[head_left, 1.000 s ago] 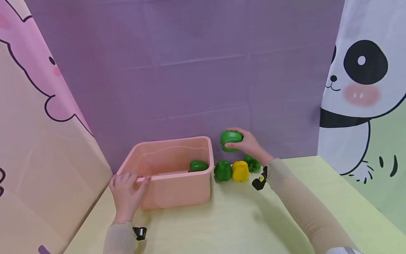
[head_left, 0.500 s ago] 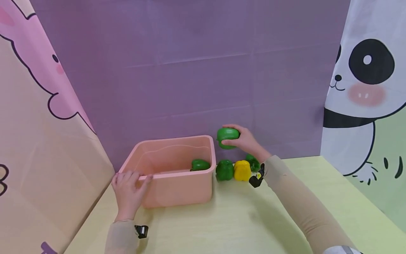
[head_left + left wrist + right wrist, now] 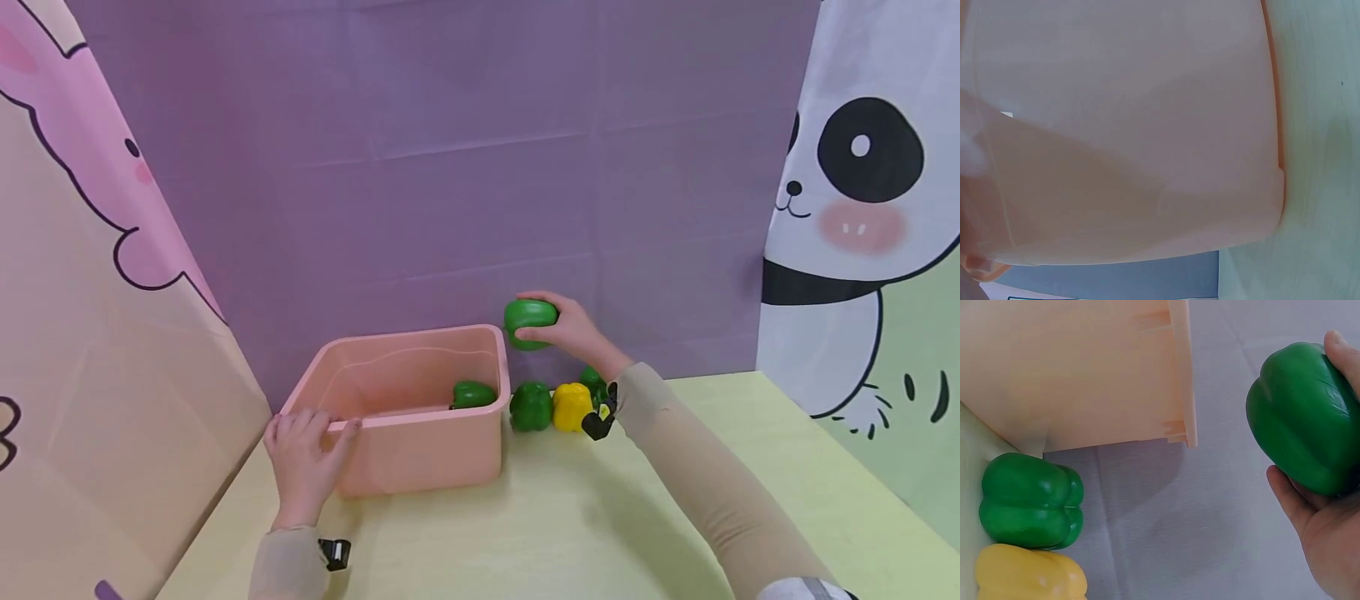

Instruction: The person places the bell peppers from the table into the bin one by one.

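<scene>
In the head view my right hand (image 3: 566, 327) grips a green bell pepper (image 3: 529, 324) in the air, just off the right rim of a pink plastic bin (image 3: 420, 454). The right wrist view shows this held pepper (image 3: 1304, 415) between thumb and fingers, apart from the bin wall (image 3: 1085, 369). My left hand (image 3: 303, 458) holds the bin's rim at its front left corner, fingertips hidden over the edge. Inside the bin, toward the right, lies another green bell pepper (image 3: 472, 394). The left wrist view is filled mostly by the bin's outer wall (image 3: 1129, 125).
Right of the bin, a green bell pepper (image 3: 531, 407) and a yellow one (image 3: 572, 407) stand on the pale table (image 3: 465, 542). Behind them another green pepper (image 3: 592, 380) is partly hidden by my right wrist. A purple cloth (image 3: 480, 167) hangs behind the table.
My right hand has carried the green bell pepper a little left and up, closer to the bin's right rim. The left hand stays on the rim.
</scene>
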The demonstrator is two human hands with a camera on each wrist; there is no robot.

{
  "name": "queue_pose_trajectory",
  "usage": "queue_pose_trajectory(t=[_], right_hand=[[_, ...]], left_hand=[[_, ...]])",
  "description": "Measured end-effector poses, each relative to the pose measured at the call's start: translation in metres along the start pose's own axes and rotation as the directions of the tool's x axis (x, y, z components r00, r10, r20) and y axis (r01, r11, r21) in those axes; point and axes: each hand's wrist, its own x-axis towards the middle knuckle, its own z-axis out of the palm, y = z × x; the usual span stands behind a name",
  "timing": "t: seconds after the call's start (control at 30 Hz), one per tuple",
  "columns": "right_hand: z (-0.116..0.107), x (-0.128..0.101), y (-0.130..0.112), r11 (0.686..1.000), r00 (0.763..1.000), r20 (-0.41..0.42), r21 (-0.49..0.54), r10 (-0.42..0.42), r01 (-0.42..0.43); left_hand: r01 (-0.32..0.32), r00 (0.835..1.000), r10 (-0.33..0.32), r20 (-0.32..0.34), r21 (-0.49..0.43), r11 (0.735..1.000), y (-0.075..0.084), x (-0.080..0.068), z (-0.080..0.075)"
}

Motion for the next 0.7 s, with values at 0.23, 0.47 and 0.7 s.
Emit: queue_pose_trajectory(t=[0.23, 0.47, 0.7], right_hand=[[0.0, 0.003, -0.003, 1.0, 1.0, 0.003, 0.014, -0.016, 0.016], [0.004, 0.006, -0.006, 1.0, 1.0, 0.008, 0.007, -0.025, 0.025], [0.006, 0.009, -0.011, 0.999, 0.999, 0.02, 0.024, -0.025, 0.024]], left_hand=[[-0.004, 1.0, 0.004, -0.013, -0.005, 1.0, 0.0, 0.0, 0.0], [-0.013, 1.0, 0.013, -0.023, -0.001, 1.0, 0.0, 0.0, -0.002], [-0.005, 1.0, 0.005, -0.016, 0.009, 1.0, 0.0, 0.003, -0.006]])
